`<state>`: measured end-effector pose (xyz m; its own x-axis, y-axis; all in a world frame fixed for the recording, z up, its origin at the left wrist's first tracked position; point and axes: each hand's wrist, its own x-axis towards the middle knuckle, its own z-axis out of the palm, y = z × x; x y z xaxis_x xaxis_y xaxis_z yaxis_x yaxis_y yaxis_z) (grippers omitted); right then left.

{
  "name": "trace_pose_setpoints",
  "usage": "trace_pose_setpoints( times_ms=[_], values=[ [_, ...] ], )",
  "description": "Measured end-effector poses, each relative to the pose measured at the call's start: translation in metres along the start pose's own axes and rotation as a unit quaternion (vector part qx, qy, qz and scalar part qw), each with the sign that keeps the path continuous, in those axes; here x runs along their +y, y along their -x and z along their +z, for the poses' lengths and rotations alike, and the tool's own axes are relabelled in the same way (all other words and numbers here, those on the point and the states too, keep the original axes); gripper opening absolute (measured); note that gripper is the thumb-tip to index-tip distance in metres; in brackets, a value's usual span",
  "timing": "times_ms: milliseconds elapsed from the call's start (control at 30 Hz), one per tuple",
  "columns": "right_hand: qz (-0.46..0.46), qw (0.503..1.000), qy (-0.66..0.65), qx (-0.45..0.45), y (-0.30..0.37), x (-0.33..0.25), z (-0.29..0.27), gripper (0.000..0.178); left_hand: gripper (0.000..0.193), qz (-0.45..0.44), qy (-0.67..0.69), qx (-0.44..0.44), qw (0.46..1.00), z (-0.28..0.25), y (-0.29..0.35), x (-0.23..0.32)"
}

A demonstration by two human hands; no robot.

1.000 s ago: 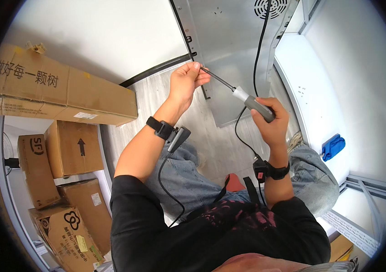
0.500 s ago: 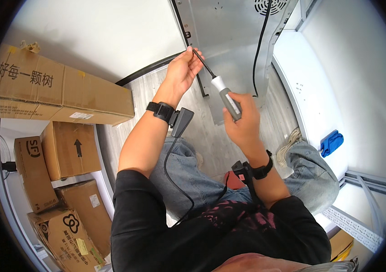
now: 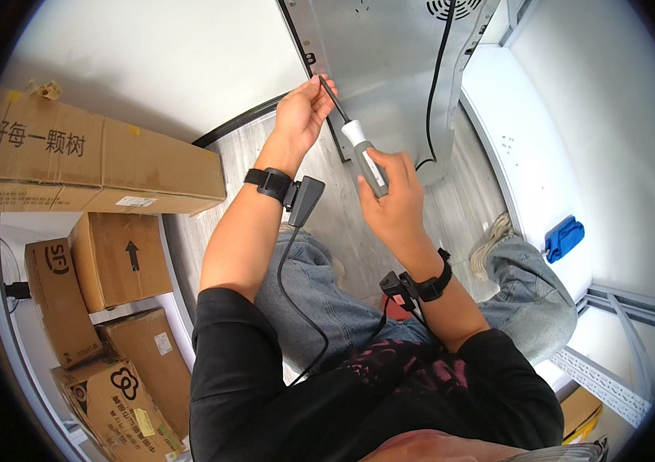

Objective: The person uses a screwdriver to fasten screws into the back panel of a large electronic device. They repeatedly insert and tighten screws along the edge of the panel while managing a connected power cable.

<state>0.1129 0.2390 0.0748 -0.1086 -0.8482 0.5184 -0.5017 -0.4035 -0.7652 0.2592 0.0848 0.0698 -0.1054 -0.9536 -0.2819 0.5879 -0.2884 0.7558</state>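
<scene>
Screwdriver (image 3: 353, 131), handle (image 3: 370, 165) in right fingers (image 3: 397, 165); shaft (image 3: 334, 99) at left fingers (image 3: 320, 106)

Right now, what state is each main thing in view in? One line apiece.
Screwdriver: held at a slant
Right hand: closed around the screwdriver's handle
Left hand: fingers at the screwdriver's tip end, grip unclear
Black cord: trailing across the metal panel
Left wrist strap: fastened
Blue fabric item: bunched up
Long carton: lying lengthwise
</scene>
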Motion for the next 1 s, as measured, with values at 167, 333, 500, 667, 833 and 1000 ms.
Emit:
trace_pose_setpoints(
  times_ms=[167,333,500,667,833,1000],
  values=[
    [0.008,1.0,0.002,0.004,-0.001,-0.008,0.003,0.039,0.021,-0.003,-0.009,0.003,1.0,-0.001,-0.001,0.002],
    [0.03,0.999,0.011,-0.002,-0.001,-0.016,0.007,0.038,0.023,-0.006,-0.07,-0.007,0.997,-0.003,0.004,0.009],
    [0.034,0.999,0.0,0.022,0.003,-0.006,0.015,0.038,0.027,-0.052,-0.151,-0.035,0.986,0.012,0.024,0.014],
    [0.259,0.956,-0.094,-0.104,-0.002,-0.027,0.001,0.043,0.024,-0.03,-0.194,-0.021,0.98,0.008,0.021,0.011],
    [0.072,0.997,0.013,-0.008,0.003,-0.027,0.004,0.05,0.02,-0.024,-0.193,-0.015,0.981,0.01,0.018,0.01],
    [0.107,0.994,-0.001,-0.006,0.004,-0.011,0.009,0.047,0.019,-0.026,-0.199,-0.01,0.98,0.013,0.021,0.01]
  ],
)
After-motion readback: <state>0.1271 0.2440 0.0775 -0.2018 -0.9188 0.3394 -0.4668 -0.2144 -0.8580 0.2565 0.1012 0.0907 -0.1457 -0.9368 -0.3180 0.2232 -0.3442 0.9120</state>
